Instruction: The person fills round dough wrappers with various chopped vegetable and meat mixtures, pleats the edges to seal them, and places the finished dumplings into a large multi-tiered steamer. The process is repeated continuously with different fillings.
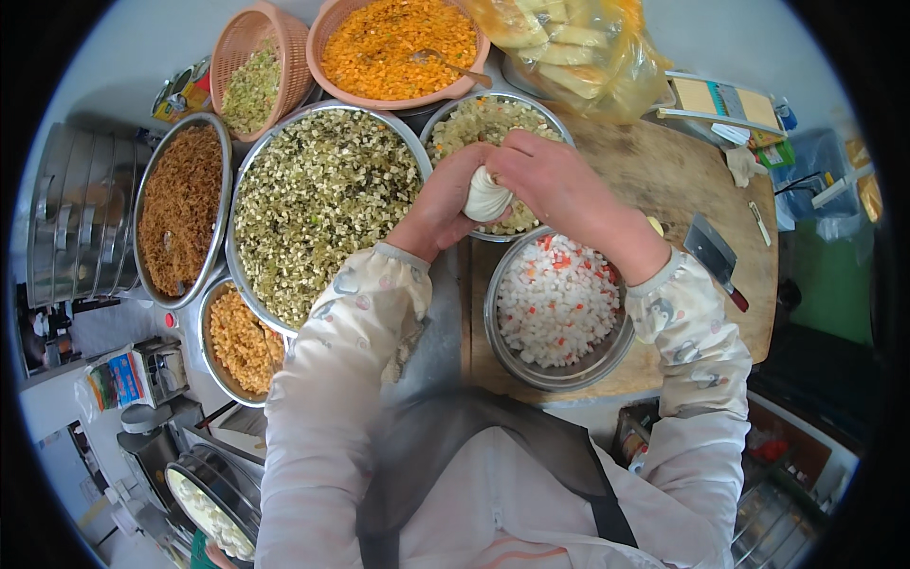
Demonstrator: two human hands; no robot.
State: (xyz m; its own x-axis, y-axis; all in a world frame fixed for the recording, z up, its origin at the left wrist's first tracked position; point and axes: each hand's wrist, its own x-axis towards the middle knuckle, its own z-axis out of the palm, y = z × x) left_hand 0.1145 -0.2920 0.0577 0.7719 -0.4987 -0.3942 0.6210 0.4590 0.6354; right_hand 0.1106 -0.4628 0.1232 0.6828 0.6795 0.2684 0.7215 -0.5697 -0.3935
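A pale, pleated dough bun (486, 198) is between my two hands, above a metal bowl of chopped translucent filling (455, 128). My left hand (449, 195) cups it from the left and below. From the right, my right hand (544, 178) pinches the gathered folds at its top. Nearer to me stands a steel bowl of white cubes with red bits (558, 313). To the left of my left hand is a wide basin of green and cream diced filling (323, 206). The bun's underside is hidden by my fingers.
A cleaver (713, 249) and a small peeler (759, 223) lie on the wooden board (682, 163). At the back are an orange filling with a spoon (398, 50) and a yellow plastic bag (590, 57). Brown shredded filling (181, 206) and stacked steamers (82, 213) stand left.
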